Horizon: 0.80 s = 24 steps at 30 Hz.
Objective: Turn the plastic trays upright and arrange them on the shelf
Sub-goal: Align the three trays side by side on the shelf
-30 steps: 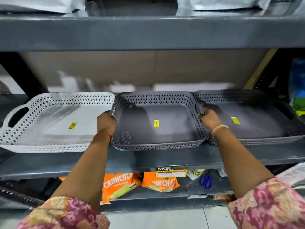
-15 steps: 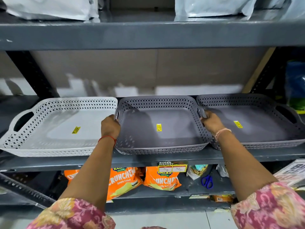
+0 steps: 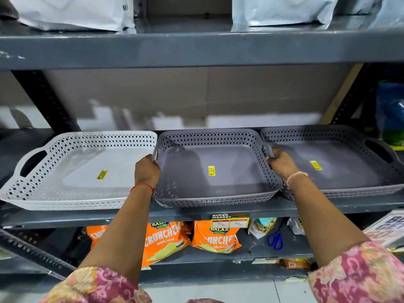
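Note:
Three perforated plastic trays stand upright side by side on the grey metal shelf [image 3: 196,215]. A white tray [image 3: 72,200] is on the left, a grey tray [image 3: 214,199] in the middle and another grey tray [image 3: 349,189] on the right. Each has a yellow sticker inside. My left hand [image 3: 147,170] grips the middle tray's left handle. My right hand [image 3: 282,164] grips its right handle, where it overlaps the right tray's edge.
The shelf above [image 3: 196,49] holds white bags [image 3: 74,12]. The shelf below carries orange crisp packets [image 3: 166,241], blue scissors [image 3: 276,240] and a price label [image 3: 229,220]. Dark uprights [image 3: 46,101] frame the bay; blue-green packs [image 3: 391,114] stand at right.
The middle grey tray has settled lower and flatter on the shelf while both hands stay on its handles. The view has shifted slightly.

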Tool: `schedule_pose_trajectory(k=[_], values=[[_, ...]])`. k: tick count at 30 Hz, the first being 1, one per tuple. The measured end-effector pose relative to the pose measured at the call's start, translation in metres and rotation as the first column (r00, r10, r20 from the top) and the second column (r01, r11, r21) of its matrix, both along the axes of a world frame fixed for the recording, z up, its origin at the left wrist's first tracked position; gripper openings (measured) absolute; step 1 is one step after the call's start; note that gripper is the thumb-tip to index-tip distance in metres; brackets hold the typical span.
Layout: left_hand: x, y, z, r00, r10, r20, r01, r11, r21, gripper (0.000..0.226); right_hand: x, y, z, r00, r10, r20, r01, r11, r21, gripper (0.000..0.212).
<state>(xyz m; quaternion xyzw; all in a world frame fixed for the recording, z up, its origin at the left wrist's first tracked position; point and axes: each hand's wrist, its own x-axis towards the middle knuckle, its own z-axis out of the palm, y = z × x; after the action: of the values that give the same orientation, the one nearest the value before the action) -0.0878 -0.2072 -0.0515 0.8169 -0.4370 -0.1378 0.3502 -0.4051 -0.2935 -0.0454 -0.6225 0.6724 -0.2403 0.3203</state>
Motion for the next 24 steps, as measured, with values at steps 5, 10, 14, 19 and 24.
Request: schedule_pose_trajectory(k=[5,10,14,19,24], values=[[-0.004,0.000,0.002,0.999,0.006,0.036,-0.007,1.000,0.027,0.027,0.006,0.005,0.002,0.995,-0.040,-0.093,0.037,0.999,-0.034,0.043],[-0.004,-0.001,0.003,0.998,0.017,0.065,-0.020,0.999,0.040,0.025,0.006,0.003,0.002,0.992,-0.036,-0.125,0.031,0.999,-0.044,0.050],[-0.005,-0.002,0.001,0.997,0.029,0.076,-0.034,0.997,0.063,0.025,0.007,0.003,0.002,0.990,-0.033,-0.137,0.029,0.999,-0.030,0.049],[-0.005,-0.004,0.006,0.997,0.019,0.080,-0.030,0.989,0.142,0.028,0.009,0.003,0.005,0.986,-0.007,-0.165,0.004,1.000,-0.015,0.050],[-0.011,0.006,0.016,0.980,0.023,0.197,-0.052,0.988,0.145,0.041,0.009,0.012,0.010,0.991,0.000,-0.132,-0.003,1.000,-0.024,0.051]])
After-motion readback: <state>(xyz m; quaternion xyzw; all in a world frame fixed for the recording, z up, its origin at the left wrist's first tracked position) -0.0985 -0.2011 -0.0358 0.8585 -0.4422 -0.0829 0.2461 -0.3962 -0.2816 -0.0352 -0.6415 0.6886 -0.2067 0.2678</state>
